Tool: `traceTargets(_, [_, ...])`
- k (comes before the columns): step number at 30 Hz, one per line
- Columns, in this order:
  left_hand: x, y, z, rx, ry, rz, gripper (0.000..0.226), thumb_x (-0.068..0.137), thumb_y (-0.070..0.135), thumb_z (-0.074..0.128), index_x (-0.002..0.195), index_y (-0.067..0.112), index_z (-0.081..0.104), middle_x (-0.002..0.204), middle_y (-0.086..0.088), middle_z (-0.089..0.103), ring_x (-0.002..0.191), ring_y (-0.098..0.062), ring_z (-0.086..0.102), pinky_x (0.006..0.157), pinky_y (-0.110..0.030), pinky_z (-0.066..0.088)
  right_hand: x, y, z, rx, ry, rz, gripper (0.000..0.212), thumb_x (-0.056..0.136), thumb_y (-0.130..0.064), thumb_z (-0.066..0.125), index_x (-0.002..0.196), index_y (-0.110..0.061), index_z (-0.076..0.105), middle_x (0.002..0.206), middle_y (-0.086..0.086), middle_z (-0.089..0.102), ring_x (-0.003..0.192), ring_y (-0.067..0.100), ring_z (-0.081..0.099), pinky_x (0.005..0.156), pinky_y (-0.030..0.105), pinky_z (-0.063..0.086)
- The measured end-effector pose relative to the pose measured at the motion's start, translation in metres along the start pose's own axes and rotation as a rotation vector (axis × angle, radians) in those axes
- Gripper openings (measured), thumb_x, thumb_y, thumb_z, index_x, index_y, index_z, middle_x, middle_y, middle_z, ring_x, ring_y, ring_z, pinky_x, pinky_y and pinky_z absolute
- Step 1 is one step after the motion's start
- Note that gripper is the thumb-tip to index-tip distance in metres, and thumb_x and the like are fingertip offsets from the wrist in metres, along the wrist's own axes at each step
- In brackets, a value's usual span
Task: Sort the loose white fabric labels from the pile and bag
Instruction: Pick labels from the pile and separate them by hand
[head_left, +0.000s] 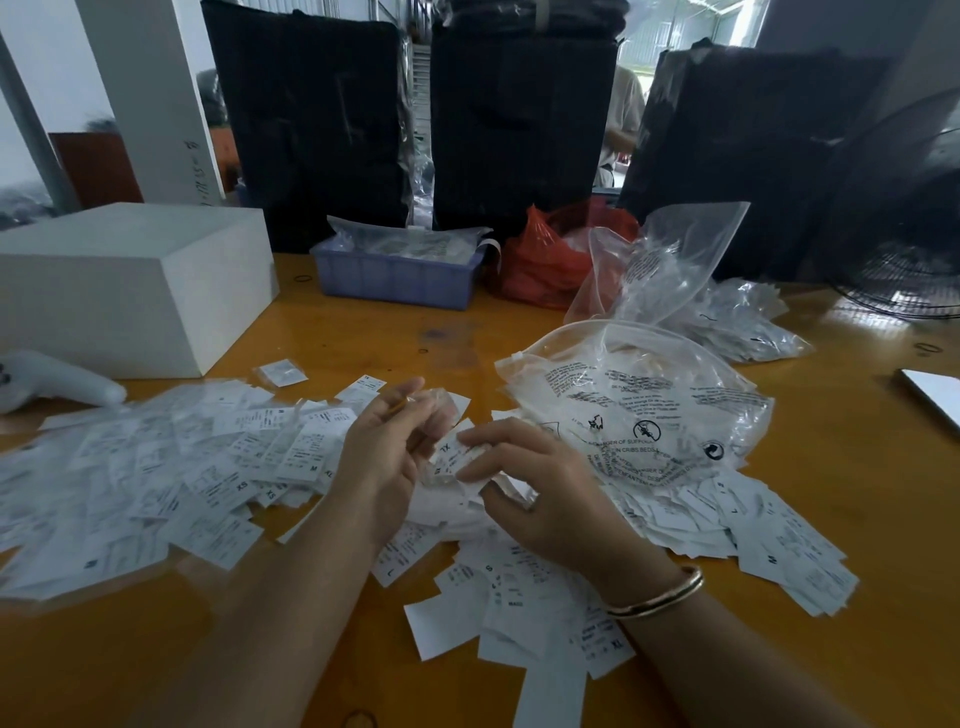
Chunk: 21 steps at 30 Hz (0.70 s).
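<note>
Loose white fabric labels (171, 478) with printed size letters lie spread over the orange table (363, 332), from the left edge to the right front. A clear printed plastic bag (639, 410) lies on the labels at centre right. My left hand (384, 462) is raised over the pile, its fingers curled round a small clear wrapper and labels. My right hand (540, 488), with a gold bangle at the wrist, pinches a white label (454, 454) between the two hands.
A white box (130, 280) stands at the left, a white tool (57, 382) beside it. A blue tray (395, 275), a red bag (550, 260) and more clear bags (727, 312) lie behind. Black wrapped bundles (519, 119) line the back. A fan (904, 234) stands right.
</note>
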<state>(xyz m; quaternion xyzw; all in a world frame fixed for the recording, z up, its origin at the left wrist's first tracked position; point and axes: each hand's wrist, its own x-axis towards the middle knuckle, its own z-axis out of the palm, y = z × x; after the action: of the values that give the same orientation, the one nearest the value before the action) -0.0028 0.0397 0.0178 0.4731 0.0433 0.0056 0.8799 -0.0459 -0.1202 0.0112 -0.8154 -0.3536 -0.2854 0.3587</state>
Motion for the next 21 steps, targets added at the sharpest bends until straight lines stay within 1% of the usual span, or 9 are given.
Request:
traceTargets(3, [-0.0022, 0.0010, 0.0015, 0.024, 0.000, -0.010, 0.018, 0.089, 0.010, 0.062, 0.104, 0.021, 0.062, 0.093, -0.003, 0.072, 0.070, -0.007, 0.070, 0.053, -0.015, 0.051, -0.0011, 0.0005, 0.0009, -0.064, -0.002, 0.010, 0.017, 0.084, -0.008, 0.058, 0.096, -0.009, 0.070, 0.118, 0.005, 0.062, 0.106, 0.010, 0.059, 0.085, 0.022, 0.050])
traceTargets(5, [-0.0038, 0.0016, 0.0019, 0.049, -0.031, -0.002, 0.020, 0.089, 0.011, 0.061, 0.105, 0.023, 0.062, 0.096, -0.003, 0.071, 0.075, -0.009, 0.070, 0.055, -0.016, 0.052, -0.0016, 0.0009, -0.0003, -0.049, -0.007, 0.033, 0.021, 0.087, -0.015, 0.056, 0.103, -0.009, 0.068, 0.120, 0.005, 0.060, 0.110, 0.011, 0.058, 0.088, 0.022, 0.048])
traceTargets(9, [-0.0080, 0.0017, 0.0047, 0.124, -0.115, 0.015, 0.021, 0.090, 0.008, 0.059, 0.103, 0.024, 0.067, 0.080, 0.002, 0.071, 0.068, -0.009, 0.066, 0.060, -0.021, 0.054, -0.0011, -0.0005, 0.0005, -0.037, 0.079, 0.071, 0.025, 0.089, -0.021, 0.054, 0.104, -0.006, 0.067, 0.116, 0.006, 0.061, 0.108, 0.010, 0.057, 0.089, 0.020, 0.048])
traceTargets(12, [-0.0094, 0.0018, 0.0044, 0.143, -0.136, 0.002, 0.021, 0.092, 0.005, 0.055, 0.096, 0.019, 0.071, 0.077, 0.000, 0.071, 0.068, -0.009, 0.067, 0.061, -0.021, 0.054, 0.0010, -0.0003, 0.0029, -0.058, 0.163, 0.090, 0.021, 0.090, -0.015, 0.054, 0.101, -0.005, 0.068, 0.112, 0.006, 0.063, 0.104, 0.008, 0.058, 0.087, 0.015, 0.047])
traceTargets(14, [-0.0098, 0.0017, 0.0040, 0.157, -0.149, 0.002, 0.020, 0.089, 0.008, 0.058, 0.089, 0.020, 0.074, 0.081, 0.001, 0.072, 0.071, -0.009, 0.068, 0.059, -0.021, 0.053, 0.0020, 0.0025, 0.0034, -0.051, 0.211, 0.119, 0.017, 0.089, -0.001, 0.056, 0.099, -0.005, 0.069, 0.108, 0.002, 0.063, 0.102, 0.006, 0.059, 0.083, 0.015, 0.049])
traceTargets(15, [-0.0099, 0.0013, 0.0043, 0.171, -0.155, 0.008, 0.018, 0.085, 0.011, 0.062, 0.085, 0.022, 0.075, 0.083, 0.001, 0.073, 0.073, -0.009, 0.069, 0.059, -0.020, 0.053, 0.0023, 0.0034, 0.0033, -0.028, 0.237, 0.153, 0.020, 0.087, 0.006, 0.056, 0.097, -0.005, 0.069, 0.106, -0.001, 0.063, 0.100, 0.004, 0.059, 0.082, 0.015, 0.049])
traceTargets(17, [-0.0092, 0.0000, 0.0045, 0.192, -0.151, 0.024, 0.015, 0.078, 0.013, 0.068, 0.080, 0.025, 0.077, 0.086, 0.002, 0.074, 0.077, -0.009, 0.069, 0.061, -0.018, 0.052, 0.0036, 0.0029, 0.0030, 0.060, 0.289, 0.269, 0.029, 0.086, 0.011, 0.055, 0.093, -0.013, 0.069, 0.102, -0.009, 0.064, 0.095, -0.002, 0.060, 0.077, 0.012, 0.048])
traceTargets(19, [-0.0071, -0.0019, 0.0041, 0.196, -0.135, 0.039, 0.017, 0.075, 0.011, 0.070, 0.080, 0.025, 0.077, 0.089, 0.002, 0.074, 0.081, -0.009, 0.068, 0.067, -0.019, 0.052, 0.0045, 0.0005, 0.0036, 0.194, 0.338, 0.418, 0.039, 0.087, 0.011, 0.054, 0.091, -0.027, 0.065, 0.096, -0.015, 0.066, 0.081, -0.005, 0.060, 0.068, 0.010, 0.045])
traceTargets(21, [-0.0061, -0.0028, 0.0033, 0.191, -0.133, 0.055, 0.018, 0.067, 0.016, 0.072, 0.081, 0.026, 0.077, 0.089, 0.001, 0.074, 0.080, -0.010, 0.069, 0.068, -0.019, 0.053, 0.0048, -0.0004, 0.0041, 0.306, 0.371, 0.534, 0.043, 0.087, 0.007, 0.056, 0.093, -0.035, 0.063, 0.085, -0.006, 0.068, 0.069, 0.004, 0.060, 0.060, 0.016, 0.045])
